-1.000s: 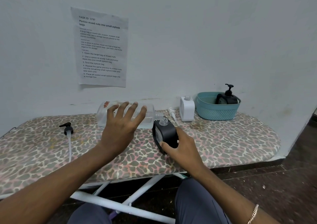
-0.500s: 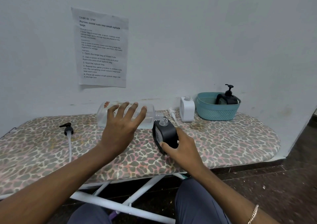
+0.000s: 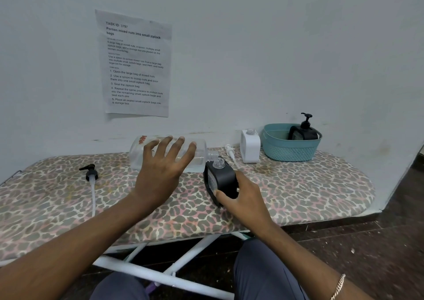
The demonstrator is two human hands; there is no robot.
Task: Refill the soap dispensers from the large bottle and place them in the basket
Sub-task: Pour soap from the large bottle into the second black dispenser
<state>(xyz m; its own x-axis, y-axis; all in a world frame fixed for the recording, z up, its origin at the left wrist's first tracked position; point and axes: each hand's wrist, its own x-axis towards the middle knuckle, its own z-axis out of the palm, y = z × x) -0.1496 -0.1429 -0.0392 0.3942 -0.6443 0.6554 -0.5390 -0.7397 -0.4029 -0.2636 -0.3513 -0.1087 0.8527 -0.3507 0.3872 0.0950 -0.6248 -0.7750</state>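
A large clear bottle (image 3: 137, 155) lies on its side above the board. My left hand (image 3: 160, 173) holds it with fingers spread over its side, thumb hidden. Its open mouth sits just over the clear neck of a black soap dispenser (image 3: 221, 178). That dispenser is tilted a little and has no pump on it. My right hand (image 3: 243, 198) grips its lower body. A white dispenser (image 3: 250, 148), also without its pump, stands upright next to the teal basket (image 3: 289, 152). Inside the basket is a second black dispenser (image 3: 302, 133) with its pump on.
Everything rests on an ironing board (image 3: 298, 185) with a leopard-print cover, set against a pale wall. A black pump with a long tube (image 3: 90, 173) lies at the left. A white pump (image 3: 230, 151) lies beside the white dispenser. A printed sheet (image 3: 135, 63) hangs on the wall.
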